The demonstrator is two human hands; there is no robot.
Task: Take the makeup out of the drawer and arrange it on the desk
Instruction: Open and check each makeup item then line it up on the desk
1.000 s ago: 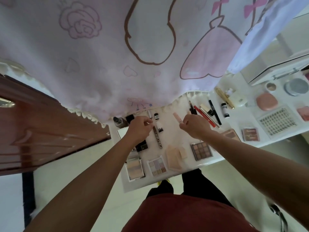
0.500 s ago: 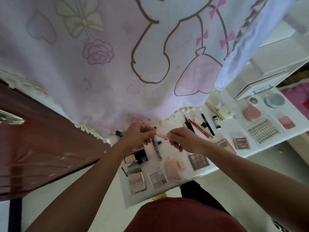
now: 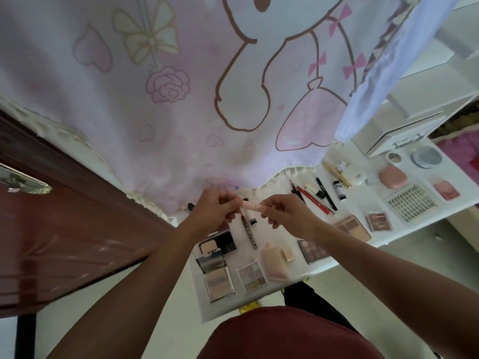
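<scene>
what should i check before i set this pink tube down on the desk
1. Grip on the pink tube: ok, the left hand and right hand each pinch an end.
2. Cap shut: cannot tell, fingers cover both ends.
3. Straight drop: not ok, the lettered tube lies just below.
4. Bare spot on the desk: ok, there is a white gap right of the red pencil.
5. Red pencil clear of the hands: ok, it lies apart from the right hand.

The slim pale-pink tube (image 3: pixel 252 206): both ends hidden inside left hand (image 3: pixel 215 213) and right hand (image 3: pixel 285 216). Square brown eyeshadow palette (image 3: pixel 309 252): corner covered by right forearm. Small dark bottle (image 3: pixel 190 206): partly under pink printed curtain (image 3: pixel 181 125).
</scene>
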